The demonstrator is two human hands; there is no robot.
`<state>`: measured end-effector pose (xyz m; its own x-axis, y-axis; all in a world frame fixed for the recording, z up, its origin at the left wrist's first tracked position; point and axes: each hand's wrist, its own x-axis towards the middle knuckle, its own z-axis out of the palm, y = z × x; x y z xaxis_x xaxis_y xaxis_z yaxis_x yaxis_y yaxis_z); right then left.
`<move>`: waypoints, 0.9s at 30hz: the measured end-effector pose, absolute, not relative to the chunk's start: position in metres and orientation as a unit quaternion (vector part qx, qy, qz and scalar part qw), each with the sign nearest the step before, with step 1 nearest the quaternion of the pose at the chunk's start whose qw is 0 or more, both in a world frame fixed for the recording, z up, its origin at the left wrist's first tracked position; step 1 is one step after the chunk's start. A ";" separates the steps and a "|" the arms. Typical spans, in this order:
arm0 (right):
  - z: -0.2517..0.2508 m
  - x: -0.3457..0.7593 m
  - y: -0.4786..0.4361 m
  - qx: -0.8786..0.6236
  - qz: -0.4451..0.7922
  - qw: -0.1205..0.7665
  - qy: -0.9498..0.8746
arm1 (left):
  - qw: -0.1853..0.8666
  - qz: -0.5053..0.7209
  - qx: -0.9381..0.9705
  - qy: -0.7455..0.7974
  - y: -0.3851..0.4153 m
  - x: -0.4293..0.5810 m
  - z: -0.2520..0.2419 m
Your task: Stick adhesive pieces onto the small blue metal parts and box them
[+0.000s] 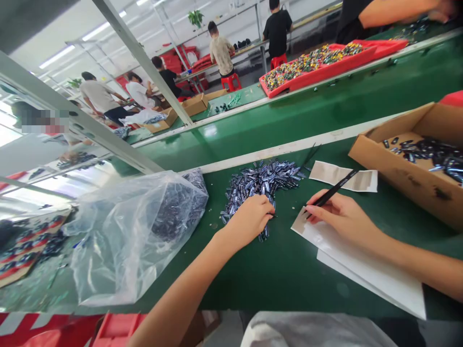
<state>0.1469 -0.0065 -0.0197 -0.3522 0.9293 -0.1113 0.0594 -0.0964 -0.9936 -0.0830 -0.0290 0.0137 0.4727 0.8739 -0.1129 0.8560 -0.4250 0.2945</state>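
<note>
Dark, glossy pieces (249,184) look light, slippery, best pinched by their sides; left fingers (266,210) curl, hold unclear; right fingers (321,213) clasp tweezers (337,186).

Single head-worn view faces forward and down, tilted; left hand (253,214), right hand (340,214) and worktop (260,279) near, people (221,52) far.

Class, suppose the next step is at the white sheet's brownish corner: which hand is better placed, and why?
Probably the right hand: it holds the tweezers by that corner of the sheet. The left hand is at the pile.
</note>
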 end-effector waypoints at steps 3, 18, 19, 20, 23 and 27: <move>-0.014 0.148 -0.002 -0.440 0.597 0.334 -0.581 | 0.151 0.023 0.853 0.500 -0.024 -0.081 0.017; -0.011 0.149 -0.009 -0.483 0.584 0.279 -0.590 | 0.274 0.132 0.780 0.546 -0.027 -0.076 0.019; -0.010 0.150 -0.009 -0.485 0.579 0.277 -0.594 | 0.310 0.157 0.753 0.559 -0.030 -0.074 0.020; -0.009 0.149 -0.009 -0.487 0.577 0.275 -0.596 | 0.356 0.187 0.716 0.571 -0.033 -0.071 0.021; -0.007 0.147 -0.009 -0.487 0.581 0.269 -0.594 | 0.514 0.268 0.572 0.581 -0.043 -0.059 0.018; -0.013 0.143 -0.012 -0.481 0.571 0.268 -0.609 | 0.643 0.305 0.440 0.548 -0.052 -0.042 0.006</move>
